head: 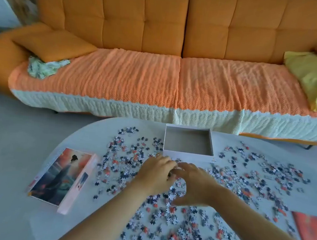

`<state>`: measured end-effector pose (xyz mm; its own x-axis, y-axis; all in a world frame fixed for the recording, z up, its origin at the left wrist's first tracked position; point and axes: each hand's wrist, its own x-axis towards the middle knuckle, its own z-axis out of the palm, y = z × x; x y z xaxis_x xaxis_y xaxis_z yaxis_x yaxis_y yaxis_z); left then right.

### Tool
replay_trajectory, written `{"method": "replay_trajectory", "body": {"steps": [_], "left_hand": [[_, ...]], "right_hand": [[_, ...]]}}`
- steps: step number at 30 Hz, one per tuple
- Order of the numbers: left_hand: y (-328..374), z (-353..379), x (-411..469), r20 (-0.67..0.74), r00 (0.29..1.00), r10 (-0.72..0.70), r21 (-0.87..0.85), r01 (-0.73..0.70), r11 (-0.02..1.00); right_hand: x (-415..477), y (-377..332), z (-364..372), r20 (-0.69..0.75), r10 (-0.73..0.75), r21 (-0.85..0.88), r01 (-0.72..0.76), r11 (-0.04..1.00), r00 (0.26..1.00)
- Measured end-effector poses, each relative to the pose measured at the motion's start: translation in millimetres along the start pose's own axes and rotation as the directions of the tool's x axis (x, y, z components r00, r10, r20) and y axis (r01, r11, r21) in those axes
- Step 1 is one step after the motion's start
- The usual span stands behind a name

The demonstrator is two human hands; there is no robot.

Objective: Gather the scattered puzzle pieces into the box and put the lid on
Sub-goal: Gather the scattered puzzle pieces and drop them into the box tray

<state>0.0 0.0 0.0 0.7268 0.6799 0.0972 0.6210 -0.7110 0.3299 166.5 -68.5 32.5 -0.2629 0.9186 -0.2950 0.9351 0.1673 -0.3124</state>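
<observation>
Sofa: a wide orange sofa (143, 22) with an orange and white knitted cover stands behind the desk

Desk: a pale rounded desk (226, 143) carries all the task's things

Lid: the lid (60, 176), printed with a figure in a long robe, lies picture side up at the left of the desk, well apart from the box

Red sheet: a red sheet (311, 230) shows at the right edge of the desk, cut by the frame; what it is I cannot tell

Box: the open box (187, 156) sits at the far middle of the desk, and no piece shows on the part of its bottom that is visible

Left hand: the left hand (154, 174) reaches forward from the lower left, palm down, just before the near wall of the box; its fingers (169, 164) are bent down onto the pieces, and I cannot tell if they hold any

Right hand: the right hand (194, 188) lies just beside the left one, palm down; its fingers (188, 168) are spread and released, thumb out to the side, grasping nothing

Puzzle pieces: the puzzle pieces (254, 178) are scattered on the desk, to the left and right of the box and in front of it

Done so far: it seems nothing yet, the gathering is only at its start

Left to do: I judge that nearly all pieces must go into the box, and then the lid on it
</observation>
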Motion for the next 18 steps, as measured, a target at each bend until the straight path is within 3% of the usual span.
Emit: {"method": "replay_trajectory", "body": {"steps": [4, 8, 12, 18], "left_hand": [[-9, 33, -1, -0.134, 0.988, 0.078, 0.032, -0.075, 0.997], [-11, 53, -6, -0.199, 0.975, 0.100, 0.053, -0.091, 0.994], [-1, 55, -21, -0.175, 0.984, 0.045, -0.007, -0.047, 0.999], [20, 34, -41, -0.017, 0.999, -0.044, -0.125, 0.042, 0.991]], "right_hand": [[6, 15, 30, -0.106, -0.044, -0.132, 0.030, 0.991, 0.993], [7, 25, 52, -0.228, -0.050, -0.055, 0.038, 0.998, 0.972], [-3, 20, 64, -0.299, -0.007, 0.063, 0.027, 0.998, 0.954], [-21, 6, 65, -0.259, 0.084, 0.155, -0.045, 0.987, 0.962]]}}
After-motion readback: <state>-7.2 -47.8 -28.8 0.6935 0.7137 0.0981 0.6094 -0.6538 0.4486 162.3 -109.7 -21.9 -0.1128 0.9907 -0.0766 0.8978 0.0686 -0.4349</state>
